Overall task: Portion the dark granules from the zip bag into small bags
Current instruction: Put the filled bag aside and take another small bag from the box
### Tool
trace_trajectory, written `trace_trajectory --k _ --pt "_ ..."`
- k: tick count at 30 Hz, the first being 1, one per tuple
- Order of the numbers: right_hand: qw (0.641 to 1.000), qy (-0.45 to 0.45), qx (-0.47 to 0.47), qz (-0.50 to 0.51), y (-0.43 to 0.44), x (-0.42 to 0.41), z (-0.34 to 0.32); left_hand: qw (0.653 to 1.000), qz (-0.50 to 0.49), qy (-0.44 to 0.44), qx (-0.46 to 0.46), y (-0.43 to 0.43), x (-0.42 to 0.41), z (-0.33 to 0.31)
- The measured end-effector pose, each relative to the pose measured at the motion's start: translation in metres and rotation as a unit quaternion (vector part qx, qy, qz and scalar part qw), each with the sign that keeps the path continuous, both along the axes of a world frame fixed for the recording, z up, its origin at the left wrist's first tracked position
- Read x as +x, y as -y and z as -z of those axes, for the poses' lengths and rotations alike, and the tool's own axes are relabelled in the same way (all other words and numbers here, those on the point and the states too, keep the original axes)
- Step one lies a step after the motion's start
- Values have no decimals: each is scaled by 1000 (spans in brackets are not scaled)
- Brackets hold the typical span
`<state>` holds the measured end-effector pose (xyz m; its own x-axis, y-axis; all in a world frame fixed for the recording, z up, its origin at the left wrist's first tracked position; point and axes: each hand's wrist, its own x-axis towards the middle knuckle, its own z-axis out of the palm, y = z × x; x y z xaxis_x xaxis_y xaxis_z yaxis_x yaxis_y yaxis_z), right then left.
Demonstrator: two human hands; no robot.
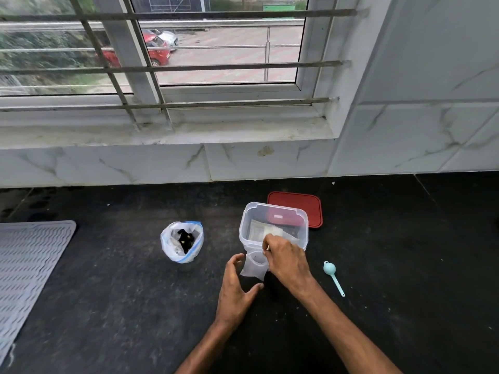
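Grey ribbed mat (29,265) far left, flat on the black speckled bench (108,306). Right of it and well apart: zip bag (181,242), clear plastic with a blue zip strip, standing upright, mouth spread wide open. Inside, dark granules (185,238) in a black clump low down, a few pale bits mixed in; plastic above slack and see-through.

Then the hands. On the left hand (237,287), fingers spread and loosely arched, thumb out, cupped round the left and lower edges of the small bag (255,265); contact not clear. Said small bag thin, translucent, mouth open upward, contents not discernible, just in front of the clear container (272,225).

Pinching its right rim: right hand (287,261), knuckles up, overlapping the container's near wall. In the container, a flat stack of more clear bags.

Red lid (305,209) flat behind the container.

Teal spoon (333,276) furthest right on the bench, bowl away, handle toward the near edge.
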<state>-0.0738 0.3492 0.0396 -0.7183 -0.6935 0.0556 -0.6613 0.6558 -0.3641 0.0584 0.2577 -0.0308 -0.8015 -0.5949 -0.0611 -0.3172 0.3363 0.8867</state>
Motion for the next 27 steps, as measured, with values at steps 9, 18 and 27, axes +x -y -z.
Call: trace_trajectory --k 9,18,27 --pt "998 -46 40 -26 8 1 1 997 34 51 40 -2 1 10" --pt "994 -20 -66 89 -19 -10 -7 997 55 46 42 16 4 3" --pt "942 83 29 324 -99 -30 47 998 -60 -5 5 42 6 -10"
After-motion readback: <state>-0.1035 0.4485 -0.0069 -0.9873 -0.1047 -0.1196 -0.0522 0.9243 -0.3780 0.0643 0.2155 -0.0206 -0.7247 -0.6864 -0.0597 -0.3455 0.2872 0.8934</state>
